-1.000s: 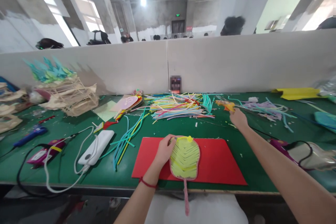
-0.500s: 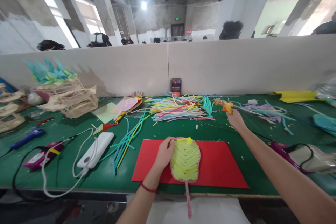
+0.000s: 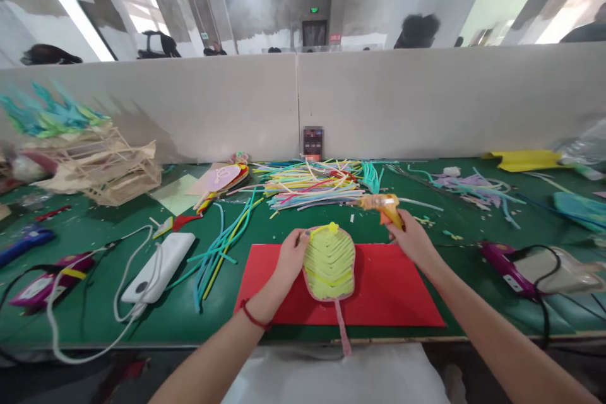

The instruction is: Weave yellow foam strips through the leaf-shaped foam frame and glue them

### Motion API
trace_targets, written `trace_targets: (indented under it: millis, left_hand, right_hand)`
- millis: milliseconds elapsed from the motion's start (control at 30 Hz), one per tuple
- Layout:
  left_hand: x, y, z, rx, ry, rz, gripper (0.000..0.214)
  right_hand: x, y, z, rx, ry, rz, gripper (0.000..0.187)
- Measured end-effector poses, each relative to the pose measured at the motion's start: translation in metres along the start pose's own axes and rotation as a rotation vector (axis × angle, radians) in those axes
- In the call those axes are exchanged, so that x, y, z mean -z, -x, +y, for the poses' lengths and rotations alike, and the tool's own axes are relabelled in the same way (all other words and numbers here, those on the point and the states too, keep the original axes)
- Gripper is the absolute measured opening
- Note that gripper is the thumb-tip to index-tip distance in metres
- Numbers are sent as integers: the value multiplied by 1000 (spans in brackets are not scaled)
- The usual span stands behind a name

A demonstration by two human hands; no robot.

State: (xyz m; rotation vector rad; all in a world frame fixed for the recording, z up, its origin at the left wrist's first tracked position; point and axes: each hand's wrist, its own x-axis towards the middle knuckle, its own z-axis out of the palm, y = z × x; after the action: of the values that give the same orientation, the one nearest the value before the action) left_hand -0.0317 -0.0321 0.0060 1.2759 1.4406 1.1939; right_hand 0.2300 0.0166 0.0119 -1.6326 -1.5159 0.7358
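Observation:
My left hand (image 3: 290, 258) grips the upper left edge of a yellow woven leaf-shaped fan (image 3: 329, 262) with a pink rim and pink handle. The fan lies on a red sheet (image 3: 392, 290) near the front edge of the green table. My right hand (image 3: 413, 241) is closed on the handle of an orange glue gun (image 3: 380, 204). The gun is held just right of the fan's top, its nozzle pointing left.
A pile of coloured strips (image 3: 312, 184) lies behind the red sheet. A white power bank (image 3: 158, 266) with a cable sits at left, beside teal strips (image 3: 216, 251). A purple tool (image 3: 502, 261) and bag lie at right. A white partition (image 3: 379, 101) backs the table.
My right hand has brought the glue gun back from the far right of the table to just beside the fan. My left hand has stayed on the fan.

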Motion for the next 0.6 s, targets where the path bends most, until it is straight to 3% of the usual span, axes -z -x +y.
trace_targets:
  millis: [167,300,433,600]
  left_hand:
    - [-10,1,-19,-32,14,25,23]
    - [-10,-1,-21,-13,69,3,27]
    - [-9,-14,-18,-11,67,-23,28]
    - [-10,-35,-11,-22,70,-16,24]
  right_hand:
    - [-25,42,25,55,-45,105,32]
    - [-38,53,35,56,14,97,33]
    - [-41,46,35,65,35,92,36]
    - [-45,14,32,87,50,85,39]
